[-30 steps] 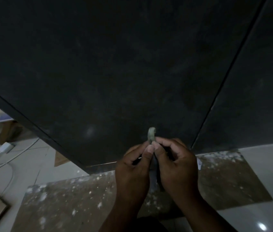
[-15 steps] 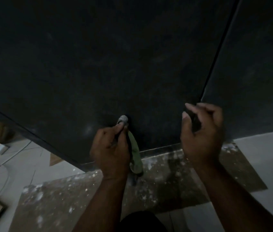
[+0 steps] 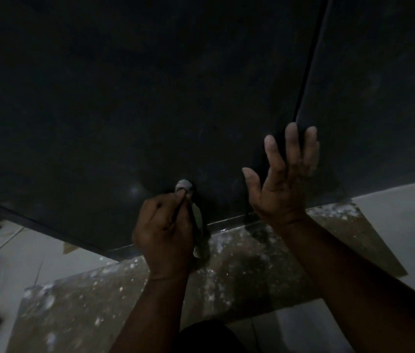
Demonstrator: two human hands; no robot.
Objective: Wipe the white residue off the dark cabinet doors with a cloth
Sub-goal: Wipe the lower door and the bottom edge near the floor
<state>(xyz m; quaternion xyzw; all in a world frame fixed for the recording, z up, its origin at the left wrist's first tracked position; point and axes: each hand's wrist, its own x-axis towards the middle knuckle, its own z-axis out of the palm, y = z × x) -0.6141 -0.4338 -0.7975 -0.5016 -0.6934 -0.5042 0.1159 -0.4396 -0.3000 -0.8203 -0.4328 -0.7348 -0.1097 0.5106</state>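
Dark cabinet doors (image 3: 175, 98) fill the far view above a speckled floor sheet (image 3: 252, 271). Left hand (image 3: 165, 233) pinches a cloth (image 3: 184, 186): a wad juts past the fingertips against the left door, the tail hanging right of the palm. Right hand (image 3: 285, 179) is spread wide, fingers straight, at the door seam (image 3: 310, 59)

Left hand (image 3: 164, 231) curled in a fist, thumb pinched forward; right hand (image 3: 281, 178) raised, fingers spread straight.
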